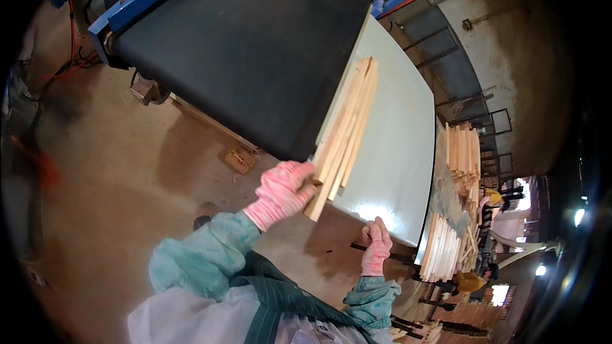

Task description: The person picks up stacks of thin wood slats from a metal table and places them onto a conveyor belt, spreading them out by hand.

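**Wood strips on white table, left hand at near ends**

Strips lie along table's left edge, near ends overhanging. Left hand, by table's near-left corner, has fingers curled against them; can't tell from here if gripping. Right hand curled at table's near edge, grip unclear.

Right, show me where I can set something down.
Bare: the glossy grey tabletop, right of the long wooden strips; the wide black conveyor belt, left of them. Crowded: the strips' near end, at the pink-gloved left hand, and the tabletop's near edge, at the pink-gloved right hand.
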